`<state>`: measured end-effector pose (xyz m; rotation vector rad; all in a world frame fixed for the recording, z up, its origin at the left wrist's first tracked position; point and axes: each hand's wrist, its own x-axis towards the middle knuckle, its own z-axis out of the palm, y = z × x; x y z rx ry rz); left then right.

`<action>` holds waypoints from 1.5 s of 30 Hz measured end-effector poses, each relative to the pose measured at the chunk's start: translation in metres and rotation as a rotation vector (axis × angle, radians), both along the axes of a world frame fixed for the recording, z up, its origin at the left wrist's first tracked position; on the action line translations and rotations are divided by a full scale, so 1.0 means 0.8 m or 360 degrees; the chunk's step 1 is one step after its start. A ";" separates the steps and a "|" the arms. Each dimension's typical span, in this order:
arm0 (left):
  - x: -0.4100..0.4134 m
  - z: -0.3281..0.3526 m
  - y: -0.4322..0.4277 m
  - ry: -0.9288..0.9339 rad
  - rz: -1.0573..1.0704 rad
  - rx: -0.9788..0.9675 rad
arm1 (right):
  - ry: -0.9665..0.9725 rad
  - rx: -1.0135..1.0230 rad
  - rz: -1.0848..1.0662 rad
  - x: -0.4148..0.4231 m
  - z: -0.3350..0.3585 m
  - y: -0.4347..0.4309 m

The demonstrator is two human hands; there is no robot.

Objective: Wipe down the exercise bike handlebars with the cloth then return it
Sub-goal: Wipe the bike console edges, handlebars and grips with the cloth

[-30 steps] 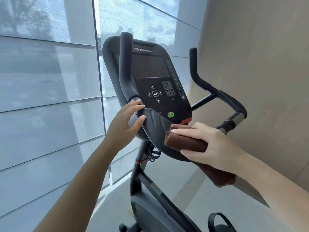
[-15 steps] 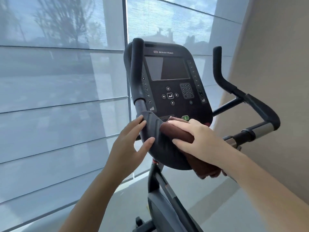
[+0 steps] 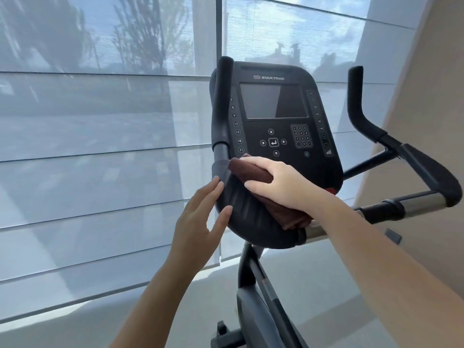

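Observation:
A dark brown cloth [image 3: 247, 172] is folded in my right hand [image 3: 278, 183], which presses it onto the black curved pad [image 3: 246, 214] of the exercise bike handlebars, just below the console [image 3: 276, 116]. My left hand [image 3: 200, 219] is open, its fingertips resting on the pad's left edge. The left upright handlebar grip [image 3: 222, 104] rises beside the console. The right handlebar [image 3: 424, 169] curves out to the right with a silver section [image 3: 424, 200]. Part of the cloth hangs under my right wrist.
A large window with sheer blinds [image 3: 100, 146] fills the left and back. A beige wall [image 3: 431, 96] stands close on the right. The bike's frame and post [image 3: 253, 285] run down toward the pale floor [image 3: 326, 285].
My right hand has slid the cloth left and up along the curved pad toward the left grip. My left hand stays open at the pad's left edge. The view shifted, so the bike sits further right.

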<state>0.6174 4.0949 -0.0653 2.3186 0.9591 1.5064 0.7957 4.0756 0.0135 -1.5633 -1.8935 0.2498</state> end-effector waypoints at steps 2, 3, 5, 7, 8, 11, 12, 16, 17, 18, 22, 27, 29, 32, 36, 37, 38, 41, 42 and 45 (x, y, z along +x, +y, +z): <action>0.004 -0.001 -0.006 -0.0044 0.0056 0.0004 | -0.0289 0.0045 -0.0018 0.010 -0.006 -0.027; 0.006 -0.001 -0.009 -0.0056 0.0083 0.0004 | -0.0398 0.0058 -0.0025 0.015 -0.010 -0.041; 0.008 -0.001 -0.017 -0.0065 0.0139 0.0020 | -0.0471 0.0051 -0.0020 0.025 -0.017 -0.071; 0.010 0.000 -0.023 -0.0026 0.0196 0.0070 | -0.0480 0.0082 -0.0036 0.034 -0.028 -0.097; 0.010 0.000 -0.026 0.0008 0.0231 0.0108 | -0.0472 0.0120 -0.0050 0.037 -0.032 -0.106; 0.012 0.004 -0.032 0.0062 0.0289 0.0171 | -0.0326 0.0197 -0.0081 0.039 -0.028 -0.104; 0.014 0.005 -0.034 0.0060 0.0282 0.0187 | -0.0260 0.0236 -0.0099 0.035 -0.024 -0.095; 0.025 -0.004 -0.037 -0.0025 0.0205 0.0165 | -0.0255 0.0378 -0.0278 -0.001 -0.026 -0.059; 0.026 -0.007 -0.036 -0.0049 0.0190 0.0151 | -0.0320 0.0380 -0.0339 -0.007 -0.032 -0.057; 0.025 -0.009 -0.034 -0.0057 0.0186 0.0156 | -0.0347 0.0386 -0.0389 -0.010 -0.036 -0.059; 0.024 -0.013 -0.028 -0.0096 0.0182 0.0227 | -0.0336 0.0517 -0.0540 0.006 -0.052 -0.087; 0.025 -0.014 -0.023 -0.0145 0.0138 0.0291 | -0.0345 0.0475 -0.0893 0.054 -0.066 -0.123; 0.026 -0.015 -0.021 -0.0164 0.0131 0.0291 | -0.0266 0.0395 -0.1067 0.084 -0.055 -0.126; 0.029 -0.015 -0.019 -0.0223 0.0121 0.0277 | -0.0197 0.0434 -0.1177 0.099 -0.040 -0.119; 0.032 -0.018 -0.018 -0.0270 0.0097 0.0252 | -0.0356 0.0275 -0.1122 0.050 -0.049 -0.091; 0.033 -0.018 -0.018 -0.0289 0.0087 0.0246 | -0.0480 0.0271 -0.1174 0.039 -0.055 -0.085; 0.034 -0.018 -0.017 -0.0312 0.0077 0.0244 | -0.0571 0.0296 -0.1234 0.031 -0.058 -0.081; 0.035 -0.019 -0.016 -0.0369 0.0058 0.0262 | -0.0557 0.0363 -0.1186 0.023 -0.056 -0.083; 0.036 -0.020 -0.015 -0.0379 0.0049 0.0265 | -0.0519 0.0384 -0.1090 0.024 -0.056 -0.088; 0.037 -0.022 -0.012 -0.0407 0.0021 0.0277 | -0.0447 0.0492 -0.0815 0.023 -0.062 -0.104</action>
